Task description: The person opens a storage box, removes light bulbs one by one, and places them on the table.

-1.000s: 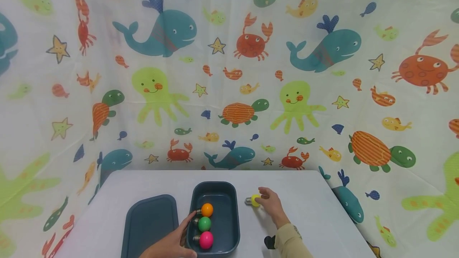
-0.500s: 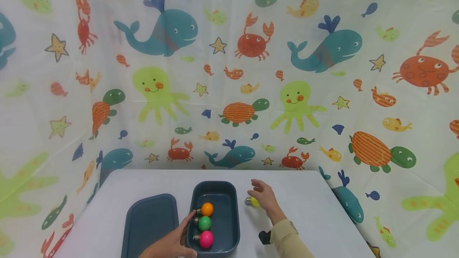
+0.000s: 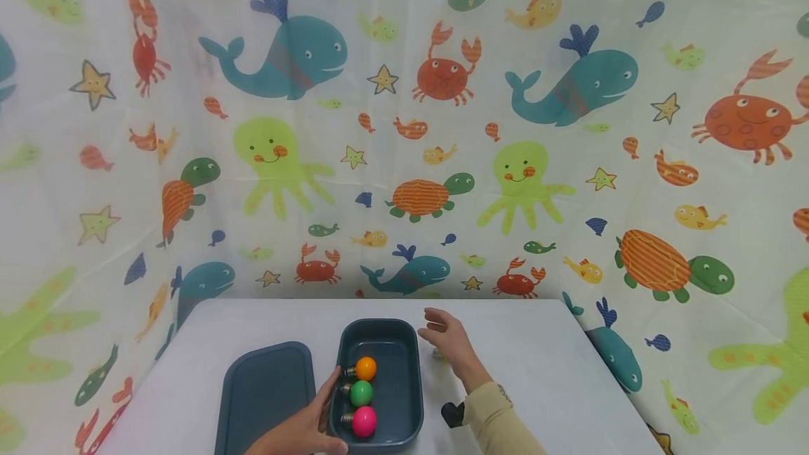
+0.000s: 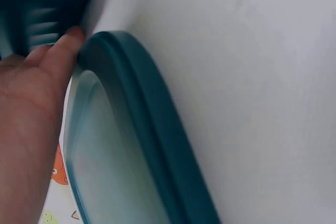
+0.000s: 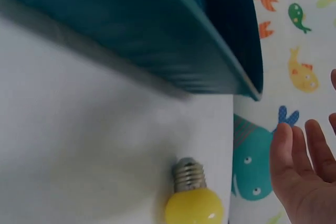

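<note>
We figured the left hand point(image 3: 302, 428), fingers straightish against the box point(image 3: 399, 406), could by shoving jostle pink bulb point(image 3: 364, 422), green bulb point(image 3: 361, 392), orange bulb point(image 3: 366, 368) inside; beyond, the empty, loose-fingered right hand point(image 3: 450, 343), sweeping low, could roll the yellow bulb point(image 5: 194, 208) outside, right. We counted one lid point(image 3: 268, 392), one box, four bulbs.
</note>
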Motion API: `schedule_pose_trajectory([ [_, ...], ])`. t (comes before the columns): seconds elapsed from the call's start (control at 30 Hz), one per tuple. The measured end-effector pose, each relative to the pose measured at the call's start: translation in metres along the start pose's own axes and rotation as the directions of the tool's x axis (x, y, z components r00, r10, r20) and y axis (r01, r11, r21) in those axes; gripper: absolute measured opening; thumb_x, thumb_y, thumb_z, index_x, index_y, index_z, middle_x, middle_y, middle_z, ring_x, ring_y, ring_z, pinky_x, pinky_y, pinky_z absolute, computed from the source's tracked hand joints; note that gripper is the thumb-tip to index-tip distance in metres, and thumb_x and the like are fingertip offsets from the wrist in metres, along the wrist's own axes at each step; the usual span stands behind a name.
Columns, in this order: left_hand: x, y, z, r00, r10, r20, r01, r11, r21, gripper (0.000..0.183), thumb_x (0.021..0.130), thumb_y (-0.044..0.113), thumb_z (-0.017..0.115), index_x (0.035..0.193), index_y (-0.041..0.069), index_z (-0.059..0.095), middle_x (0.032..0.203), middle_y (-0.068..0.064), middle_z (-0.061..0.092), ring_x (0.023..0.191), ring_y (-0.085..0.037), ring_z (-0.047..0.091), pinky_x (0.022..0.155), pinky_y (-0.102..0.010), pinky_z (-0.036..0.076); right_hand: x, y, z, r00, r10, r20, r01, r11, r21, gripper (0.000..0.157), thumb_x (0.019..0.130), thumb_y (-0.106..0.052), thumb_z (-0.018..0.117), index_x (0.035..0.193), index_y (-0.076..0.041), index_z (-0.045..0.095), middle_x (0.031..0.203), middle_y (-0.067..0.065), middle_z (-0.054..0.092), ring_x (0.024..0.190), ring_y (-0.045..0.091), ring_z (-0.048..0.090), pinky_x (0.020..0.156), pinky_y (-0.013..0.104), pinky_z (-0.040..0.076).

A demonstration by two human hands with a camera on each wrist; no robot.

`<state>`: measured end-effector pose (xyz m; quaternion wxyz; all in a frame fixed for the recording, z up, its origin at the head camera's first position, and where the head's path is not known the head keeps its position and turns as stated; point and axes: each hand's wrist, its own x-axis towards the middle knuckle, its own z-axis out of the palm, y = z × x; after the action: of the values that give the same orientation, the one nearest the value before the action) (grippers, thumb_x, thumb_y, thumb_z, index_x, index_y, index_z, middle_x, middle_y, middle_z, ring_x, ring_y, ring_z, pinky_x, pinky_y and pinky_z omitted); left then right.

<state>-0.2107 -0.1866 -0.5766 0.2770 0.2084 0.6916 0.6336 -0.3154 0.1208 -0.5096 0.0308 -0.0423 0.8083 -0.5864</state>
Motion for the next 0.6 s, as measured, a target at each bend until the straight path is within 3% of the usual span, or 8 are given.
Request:
schedule_pose_trajectory([
  [0.27,0.000,-0.003,0.000,0.999,0.030,0.027,-0.029,0.998,-0.047,0.108,0.095,0.021,0.066,0.151,0.012,-0.025,0.158,-0.029,-0.010,0.138,-0.036,0.031,0.108,-0.047,0.039,-0.002,-0.010,0.015,0.998,-0.034,0.061,0.031,0.998,0.056,0.052,0.090,-0.016,0.071,0.138,-0.005,0.052,0.137,0.020,0.052,0.124,0.037,0.051,0.094,0.045,0.052],
  [0.6,-0.001,-0.003,0.001,1.000,0.012,0.015,-0.011,0.999,-0.045,0.108,0.094,0.020,0.067,0.152,0.013,-0.024,0.157,-0.030,-0.010,0.137,-0.036,0.035,0.105,-0.048,0.041,-0.002,-0.016,0.033,0.989,-0.005,0.150,-0.014,0.991,0.130,0.059,0.088,-0.023,0.074,0.140,-0.007,0.050,0.141,0.021,0.049,0.122,0.034,0.054,0.092,0.042,0.053],
])
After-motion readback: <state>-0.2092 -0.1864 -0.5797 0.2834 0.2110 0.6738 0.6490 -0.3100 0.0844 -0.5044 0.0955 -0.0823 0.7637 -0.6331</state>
